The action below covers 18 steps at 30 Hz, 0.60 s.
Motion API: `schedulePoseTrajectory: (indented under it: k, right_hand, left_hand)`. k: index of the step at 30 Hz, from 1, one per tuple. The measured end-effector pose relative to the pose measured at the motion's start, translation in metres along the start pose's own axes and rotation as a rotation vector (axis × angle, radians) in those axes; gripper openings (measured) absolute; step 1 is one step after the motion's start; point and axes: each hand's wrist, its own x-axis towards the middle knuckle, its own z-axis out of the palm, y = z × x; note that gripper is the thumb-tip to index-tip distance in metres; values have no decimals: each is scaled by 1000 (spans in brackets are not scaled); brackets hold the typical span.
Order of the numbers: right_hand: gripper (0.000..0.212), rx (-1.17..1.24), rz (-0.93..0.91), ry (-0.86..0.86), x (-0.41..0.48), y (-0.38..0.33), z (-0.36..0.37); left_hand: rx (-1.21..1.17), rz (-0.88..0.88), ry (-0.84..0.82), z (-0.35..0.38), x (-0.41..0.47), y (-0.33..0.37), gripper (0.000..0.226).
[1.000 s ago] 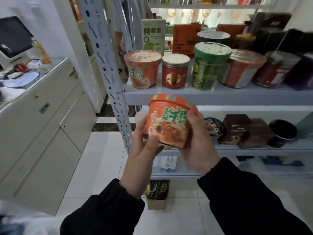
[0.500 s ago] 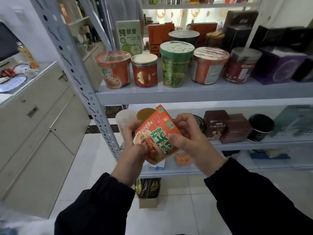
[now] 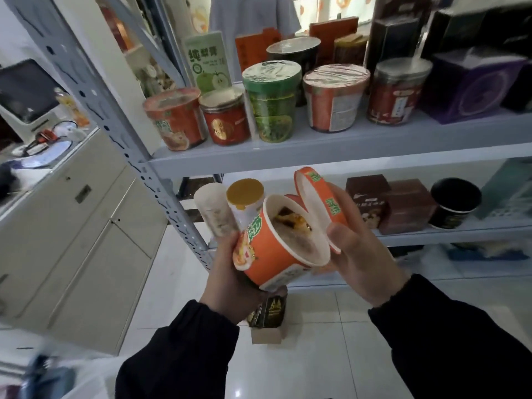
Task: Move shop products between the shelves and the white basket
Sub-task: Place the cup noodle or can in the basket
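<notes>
An orange instant-noodle cup (image 3: 270, 254) is tilted toward me, its mouth showing some contents inside. My left hand (image 3: 233, 280) grips the cup from below and the left. My right hand (image 3: 362, 254) holds the cup's orange lid (image 3: 316, 203), lifted off and standing on edge beside the rim. Both are in front of the grey shelf unit (image 3: 316, 154), level with its lower shelf. The white basket is only a blur at the bottom left corner (image 3: 37, 378).
The upper shelf carries an orange noodle cup (image 3: 175, 122), a red jar (image 3: 226, 119), a green cup (image 3: 272, 102) and more cups and boxes. Brown boxes (image 3: 391, 203) and a black tub (image 3: 454, 203) sit below. A beige cabinet (image 3: 72, 226) stands left; a person stands behind the shelves.
The closed cup was turned over in both hands and tipped; now its lid is off in my right hand and the open cup faces me. The view shifted slightly down and right.
</notes>
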Motion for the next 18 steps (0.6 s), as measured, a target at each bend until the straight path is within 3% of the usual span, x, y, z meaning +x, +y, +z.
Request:
schedulePoseTrajectory:
  k: [7,13,15,18]
  right_hand:
    - [82,-124,7,24,-48,-9,-76]
    - [85,-148,-3,190,-112,-15,-150]
    - [77,-136,-5,280,-132,-16,-173]
    - [61,-110,-1,407,-158,-21,-204]
  left_hand:
    - [217,-183,-109,65,17,-39,74]
    - [367,-354,-168,137,45,-99,94]
    - [388,-400,-207,159,53,-123,99]
    - [423,-424,-244,192,61,-157,85]
